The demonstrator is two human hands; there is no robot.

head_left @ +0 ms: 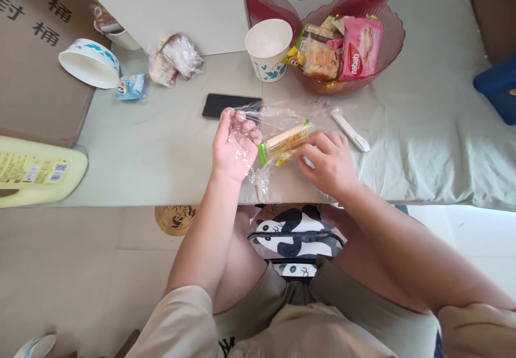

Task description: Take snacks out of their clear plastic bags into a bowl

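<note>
My left hand (237, 145) is turned palm up, its fingers curled round a crumpled clear plastic bag (278, 116). The film stretches away to the right over the cloth. A long snack packet (286, 138) with green ends and pale biscuit-like contents lies at the bag, between my hands. Just below it a smaller yellow wrapper (285, 158) shows in part. My right hand (328, 162) is closed at the packet's right end, palm down; its fingertips are partly hidden. Behind my left hand lies a black phone (231, 105), and a white utility knife-like tool (350, 130) rests beyond my right hand.
At the back stand a paper bowl (268, 51) and a pink bowl (393, 41) of wrapped snacks. Further left are wrapped food (175, 59), a blue packet (131, 86) and a tipped paper bowl (91, 65). A yellow jug (40, 172) lies at the left edge.
</note>
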